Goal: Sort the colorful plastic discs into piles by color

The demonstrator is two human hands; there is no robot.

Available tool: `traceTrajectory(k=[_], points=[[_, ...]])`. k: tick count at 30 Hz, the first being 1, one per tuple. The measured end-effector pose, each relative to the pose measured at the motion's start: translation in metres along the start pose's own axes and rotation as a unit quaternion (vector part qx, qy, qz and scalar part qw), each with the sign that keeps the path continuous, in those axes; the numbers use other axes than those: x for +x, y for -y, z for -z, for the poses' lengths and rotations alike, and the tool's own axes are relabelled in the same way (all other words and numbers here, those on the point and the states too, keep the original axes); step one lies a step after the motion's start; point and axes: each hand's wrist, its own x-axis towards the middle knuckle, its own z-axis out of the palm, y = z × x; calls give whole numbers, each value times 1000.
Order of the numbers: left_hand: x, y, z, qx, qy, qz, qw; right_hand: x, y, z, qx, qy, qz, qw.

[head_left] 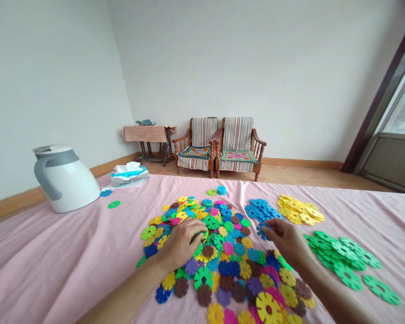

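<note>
A mixed pile of notched plastic discs (227, 247) in many colours spreads over the pink cloth in front of me. My left hand (182, 243) rests on its left side, fingers curled round a green notched disc (204, 235), partly hidden by the fingers. Between the thumb and fingers of my right hand (286, 238) is a blue notched disc (261, 231), held at the pile's right edge. Just beyond it lies a heap of blue discs (261, 209). Yellow discs (299, 210) form a heap behind the right hand, and green discs (340, 252) lie heaped to its right.
A white and grey jug (70, 180) stands at the left, with a tissue box (130, 176) behind it. A few loose discs, one green (114, 204), lie nearby. Small blue discs (221, 190) are stacked at the far side. Two wooden chairs (238, 155) stand by the wall.
</note>
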Motion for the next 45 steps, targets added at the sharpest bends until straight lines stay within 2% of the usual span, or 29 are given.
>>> traceTrajectory(k=[3,7,13,17,22,25,28,31,34,38,41,45], points=[[0,-1,0,0,-4,-1,1000,13,-12,10,5,-50,-16,999],[0,-3,1,-2,-2,-1,1000,5,-5,10,-29,-69,2,997],[0,-4,0,36,-25,25,999,-22,12,-15,-60,48,59,995],[1,-10,3,3,-3,10,1000,-34,19,-27,-78,75,113,988],[0,-18,3,-90,35,-43,994,-41,26,-30,-135,88,170,972],[0,-16,1,-93,-4,-24,995,-44,30,-30,-157,112,185,964],[0,-16,2,-66,-28,-2,997,-49,40,-29,-175,164,232,943],[0,-21,4,-38,14,-1,999,-55,54,-27,-196,235,281,910],[0,-24,2,-22,32,11,999,-59,62,-26,-228,243,272,903],[-1,-16,-4,-22,2,17,1000,-57,56,-27,-284,182,237,911],[0,-9,-6,-23,-17,33,999,-55,52,-28,-270,162,222,923],[0,-9,-4,-16,-22,46,999,-52,57,-34,-241,178,215,930]])
